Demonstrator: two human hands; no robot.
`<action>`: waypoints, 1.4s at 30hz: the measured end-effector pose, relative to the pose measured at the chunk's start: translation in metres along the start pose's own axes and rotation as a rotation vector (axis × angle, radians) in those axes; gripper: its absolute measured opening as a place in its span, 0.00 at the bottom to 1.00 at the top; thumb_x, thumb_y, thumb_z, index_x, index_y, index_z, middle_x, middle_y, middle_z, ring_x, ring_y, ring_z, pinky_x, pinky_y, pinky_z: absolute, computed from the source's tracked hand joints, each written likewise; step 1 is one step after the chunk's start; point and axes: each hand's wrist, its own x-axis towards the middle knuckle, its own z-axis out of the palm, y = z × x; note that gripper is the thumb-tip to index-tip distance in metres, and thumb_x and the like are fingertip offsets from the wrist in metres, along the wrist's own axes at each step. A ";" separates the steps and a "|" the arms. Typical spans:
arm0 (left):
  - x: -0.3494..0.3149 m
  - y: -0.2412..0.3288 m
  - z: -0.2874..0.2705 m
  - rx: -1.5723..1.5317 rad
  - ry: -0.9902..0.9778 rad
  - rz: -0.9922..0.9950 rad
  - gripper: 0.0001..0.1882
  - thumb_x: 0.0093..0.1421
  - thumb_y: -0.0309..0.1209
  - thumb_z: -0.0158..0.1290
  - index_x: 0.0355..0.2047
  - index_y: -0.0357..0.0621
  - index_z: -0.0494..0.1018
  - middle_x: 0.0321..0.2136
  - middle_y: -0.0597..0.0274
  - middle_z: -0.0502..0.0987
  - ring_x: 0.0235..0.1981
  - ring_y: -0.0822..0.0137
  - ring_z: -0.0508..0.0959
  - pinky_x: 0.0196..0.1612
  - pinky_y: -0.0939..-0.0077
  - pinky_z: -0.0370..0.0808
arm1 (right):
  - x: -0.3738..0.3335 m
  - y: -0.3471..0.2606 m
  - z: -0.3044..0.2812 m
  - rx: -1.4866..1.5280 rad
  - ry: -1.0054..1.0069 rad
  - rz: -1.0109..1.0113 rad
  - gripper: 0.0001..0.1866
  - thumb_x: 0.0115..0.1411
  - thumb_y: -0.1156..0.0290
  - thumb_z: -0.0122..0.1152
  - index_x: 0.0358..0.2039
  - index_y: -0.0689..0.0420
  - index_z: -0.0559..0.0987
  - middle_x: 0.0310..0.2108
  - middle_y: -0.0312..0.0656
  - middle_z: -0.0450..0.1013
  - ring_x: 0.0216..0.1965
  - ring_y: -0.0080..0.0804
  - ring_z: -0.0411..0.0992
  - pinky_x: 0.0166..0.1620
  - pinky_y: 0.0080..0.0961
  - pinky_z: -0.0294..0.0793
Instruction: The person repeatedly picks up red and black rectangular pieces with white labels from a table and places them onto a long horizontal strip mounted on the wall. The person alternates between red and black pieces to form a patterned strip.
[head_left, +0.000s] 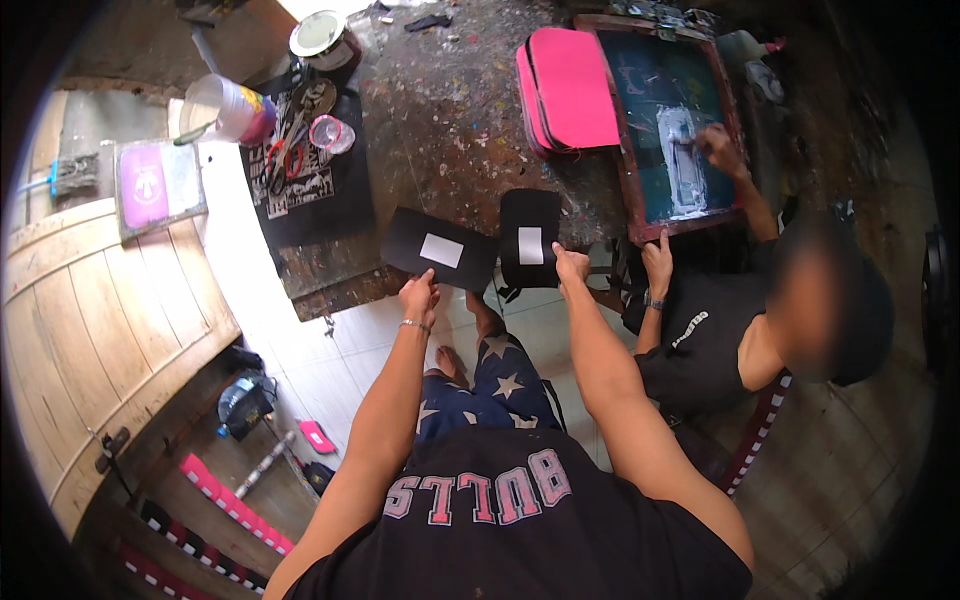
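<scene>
My left hand (418,298) grips the lower edge of a flat black fabric piece (403,243) with a white rectangle on it. A second black piece (517,207), also bearing a white rectangle, is pinched at its right edge by my right hand (572,264). Both pieces are held side by side at the near edge of the paint-stained table (440,120), their inner edges close together. To the right, a co-worker's hand (720,150) is over a framed printing screen (645,75) smeared with white paint; their other hand (657,262) touches the frame's near edge.
A pink padded stack (570,90) lies against the screen. At the left are red-handled scissors (283,165), a small pink-rimmed cup (332,134), a tipped plastic tub (230,110) and a paint can (322,40). Pink strips (235,505) hang or lie at lower left.
</scene>
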 end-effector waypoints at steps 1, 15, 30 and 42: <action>-0.014 0.012 -0.003 0.018 -0.050 0.045 0.06 0.56 0.29 0.56 0.31 0.44 0.71 0.24 0.69 0.71 0.22 0.75 0.71 0.25 0.81 0.70 | -0.003 0.006 -0.002 0.097 -0.008 -0.038 0.21 0.50 0.57 0.67 0.34 0.64 0.81 0.34 0.47 0.77 0.39 0.37 0.74 0.44 0.32 0.70; -0.119 0.130 -0.096 0.909 -0.416 1.183 0.10 0.60 0.29 0.50 0.36 0.33 0.68 0.30 0.61 0.73 0.32 0.72 0.72 0.37 0.78 0.69 | -0.200 0.072 -0.079 0.587 0.055 -0.540 0.05 0.56 0.76 0.59 0.33 0.62 0.74 0.24 0.31 0.71 0.26 0.14 0.66 0.29 0.13 0.65; -0.298 -0.140 -0.062 1.243 -1.330 1.581 0.07 0.56 0.25 0.51 0.36 0.40 0.72 0.26 0.46 0.74 0.25 0.54 0.76 0.29 0.68 0.71 | -0.442 0.529 -0.130 1.013 0.835 0.109 0.09 0.57 0.72 0.56 0.35 0.64 0.76 0.27 0.36 0.69 0.29 0.23 0.65 0.33 0.21 0.64; -0.442 -0.471 -0.063 1.465 -1.860 1.295 0.10 0.55 0.25 0.49 0.37 0.35 0.70 0.39 0.47 0.74 0.33 0.46 0.76 0.37 0.57 0.73 | -0.547 0.804 -0.218 0.879 1.078 0.230 0.10 0.56 0.76 0.58 0.38 0.66 0.77 0.27 0.33 0.72 0.26 0.18 0.66 0.30 0.17 0.65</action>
